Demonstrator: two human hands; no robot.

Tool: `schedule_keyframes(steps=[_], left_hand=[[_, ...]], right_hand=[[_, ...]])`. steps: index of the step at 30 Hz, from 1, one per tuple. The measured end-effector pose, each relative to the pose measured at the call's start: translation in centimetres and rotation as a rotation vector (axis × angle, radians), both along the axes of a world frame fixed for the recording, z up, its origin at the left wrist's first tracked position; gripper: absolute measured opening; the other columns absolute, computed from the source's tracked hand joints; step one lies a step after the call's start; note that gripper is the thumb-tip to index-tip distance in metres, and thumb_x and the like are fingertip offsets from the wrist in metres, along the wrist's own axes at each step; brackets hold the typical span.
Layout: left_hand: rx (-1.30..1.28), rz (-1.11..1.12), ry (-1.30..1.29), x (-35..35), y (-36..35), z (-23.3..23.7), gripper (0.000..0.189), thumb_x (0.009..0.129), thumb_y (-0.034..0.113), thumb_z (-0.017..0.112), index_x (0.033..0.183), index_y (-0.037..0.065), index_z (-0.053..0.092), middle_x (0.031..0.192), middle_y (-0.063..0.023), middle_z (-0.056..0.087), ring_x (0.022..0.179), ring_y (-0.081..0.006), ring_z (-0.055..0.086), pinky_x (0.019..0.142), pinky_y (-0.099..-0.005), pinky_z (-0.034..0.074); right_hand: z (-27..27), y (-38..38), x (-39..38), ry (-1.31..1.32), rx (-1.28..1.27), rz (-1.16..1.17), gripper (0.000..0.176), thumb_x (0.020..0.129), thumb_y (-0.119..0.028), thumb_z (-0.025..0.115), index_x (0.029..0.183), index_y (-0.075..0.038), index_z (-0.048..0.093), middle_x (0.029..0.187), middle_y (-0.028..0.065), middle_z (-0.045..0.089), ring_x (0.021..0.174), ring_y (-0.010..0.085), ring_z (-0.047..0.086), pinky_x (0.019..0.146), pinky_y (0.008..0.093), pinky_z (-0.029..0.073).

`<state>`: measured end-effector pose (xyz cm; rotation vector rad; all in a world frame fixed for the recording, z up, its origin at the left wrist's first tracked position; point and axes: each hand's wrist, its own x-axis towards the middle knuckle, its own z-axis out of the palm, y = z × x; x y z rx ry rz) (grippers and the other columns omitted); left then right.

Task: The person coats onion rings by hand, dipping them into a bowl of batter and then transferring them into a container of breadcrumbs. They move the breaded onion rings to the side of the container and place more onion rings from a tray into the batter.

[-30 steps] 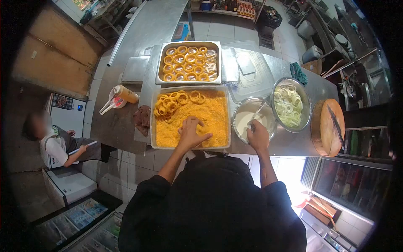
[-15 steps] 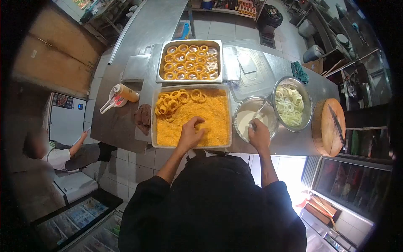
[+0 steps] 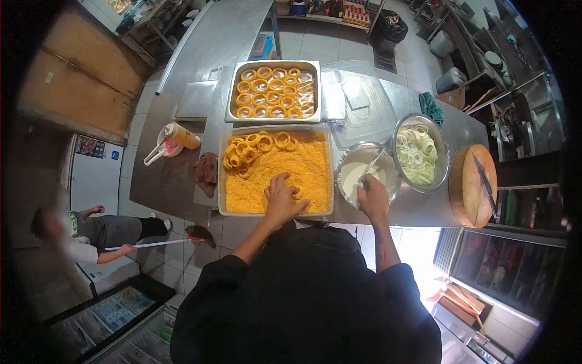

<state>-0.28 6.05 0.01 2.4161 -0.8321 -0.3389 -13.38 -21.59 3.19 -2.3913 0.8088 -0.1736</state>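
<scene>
Orange crumbs (image 3: 303, 164) in the tray (image 3: 242, 213) bury my left hand (image 3: 282, 197), curled over what looks like 1 ring (image 3: 297, 193), while my right hand (image 3: 371, 195) clamps a utensil (image 3: 371, 165) in the batter bowl (image 3: 337, 176), so I'd press gently and keep this hand dry.

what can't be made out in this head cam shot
- Head view: whatever the left hand presses in the crumb tray, covered by that hand.
- Head view: the kind of tool in the right hand at the batter bowl, too small.
- Head view: labels on the shelf bottles, too small.
</scene>
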Motion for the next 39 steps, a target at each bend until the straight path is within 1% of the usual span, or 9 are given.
schedule_keyframes(steps=[3, 5, 9, 11, 15, 17, 25, 37, 39], left_hand=[[-0.017, -0.008, 0.009, 0.8, -0.3, -0.6, 0.046, 0.081, 0.047, 0.087, 0.094, 0.003, 0.079, 0.141, -0.0204, 0.056, 0.142, -0.0375, 0.042, 0.107, -0.0517, 0.04], [-0.14, 0.116, 0.322, 2.4, -0.7, -0.6, 0.048, 0.081, 0.05, 0.088, 0.092, 0.004, 0.077, 0.131, -0.0174, 0.06, 0.135, -0.0346, 0.048, 0.106, -0.0509, 0.042], [-0.419, 0.233, 0.524, 6.5, -0.4, -2.0, 0.05, 0.082, 0.052, 0.089, 0.091, 0.004, 0.075, 0.126, -0.0145, 0.061, 0.13, -0.0327, 0.052, 0.106, -0.0509, 0.044], [-0.337, 0.191, 0.171, 8.6, -0.1, 0.1, 0.051, 0.083, 0.05, 0.089, 0.095, 0.003, 0.074, 0.128, -0.016, 0.06, 0.13, -0.0347, 0.051, 0.108, -0.0511, 0.044], [-0.231, 0.214, -0.087, 10.5, -0.1, 3.1, 0.048, 0.084, 0.047, 0.087, 0.099, 0.003, 0.075, 0.131, -0.0185, 0.057, 0.134, -0.0362, 0.047, 0.11, -0.0539, 0.039], [-0.004, 0.224, -0.34, 9.7, -0.2, 4.3, 0.043, 0.085, 0.041, 0.084, 0.107, 0.005, 0.075, 0.135, -0.0197, 0.055, 0.138, -0.038, 0.042, 0.112, -0.0576, 0.031], [-0.036, 0.177, -0.239, 5.2, 1.2, 1.5, 0.04, 0.087, 0.036, 0.081, 0.114, 0.007, 0.074, 0.138, -0.0211, 0.055, 0.139, -0.04, 0.04, 0.112, -0.0591, 0.026], [-0.067, 0.22, -0.227, 1.2, 3.3, -0.6, 0.032, 0.089, 0.028, 0.079, 0.112, 0.007, 0.073, 0.131, -0.018, 0.06, 0.131, -0.0382, 0.049, 0.109, -0.0565, 0.034], [-0.086, 0.22, -0.249, 1.2, 3.3, -0.8, 0.032, 0.089, 0.027, 0.078, 0.113, 0.006, 0.072, 0.129, -0.0174, 0.061, 0.13, -0.0379, 0.051, 0.109, -0.0555, 0.035]], right_hand=[[0.2, 0.1, 0.0, -0.026, 0.025, -0.01, 0.025, 0.087, -0.018, 0.07, 0.11, -0.009, 0.07, 0.098, 0.0165, 0.074, 0.093, 0.0391, 0.072, 0.082, 0.049, 0.056], [0.1, -0.4, -0.2, -0.053, 0.061, -0.024, 0.025, 0.087, -0.015, 0.07, 0.11, -0.008, 0.07, 0.097, 0.0169, 0.074, 0.091, 0.0385, 0.073, 0.081, 0.0482, 0.056], [-0.7, -1.7, -0.3, -0.2, 0.088, -0.02, 0.026, 0.084, -0.008, 0.07, 0.11, -0.004, 0.07, 0.097, 0.0196, 0.074, 0.089, 0.0391, 0.073, 0.081, 0.0476, 0.057], [-0.4, -2.4, -0.4, -0.215, 0.073, -0.04, 0.026, 0.084, -0.007, 0.07, 0.109, -0.003, 0.069, 0.097, 0.0203, 0.074, 0.088, 0.0398, 0.073, 0.081, 0.0476, 0.057], [-0.7, -3.6, -0.9, -0.009, -0.086, 0.116, 0.028, 0.083, -0.007, 0.072, 0.11, -0.004, 0.071, 0.101, 0.0202, 0.072, 0.096, 0.0396, 0.071, 0.087, 0.0495, 0.057], [-1.3, -3.7, -1.1, 0.105, -0.147, 0.181, 0.029, 0.082, -0.008, 0.073, 0.111, -0.005, 0.072, 0.103, 0.0202, 0.07, 0.1, 0.0394, 0.07, 0.089, 0.0502, 0.057], [-0.5, -1.7, 0.5, 0.214, -0.287, 0.153, 0.033, 0.078, -0.01, 0.078, 0.111, -0.006, 0.075, 0.121, 0.0213, 0.064, 0.113, 0.04, 0.065, 0.094, 0.0516, 0.058], [0.3, -2.6, -0.5, -0.073, 0.013, 0.122, 0.036, 0.081, -0.015, 0.077, 0.115, -0.006, 0.071, 0.105, 0.0213, 0.071, 0.1, 0.0406, 0.069, 0.09, 0.0498, 0.055], [0.3, -3.1, -0.8, 0.043, 0.149, 0.216, 0.038, 0.081, -0.015, 0.076, 0.118, -0.006, 0.071, 0.107, 0.0215, 0.072, 0.101, 0.0406, 0.07, 0.091, 0.0496, 0.055]])
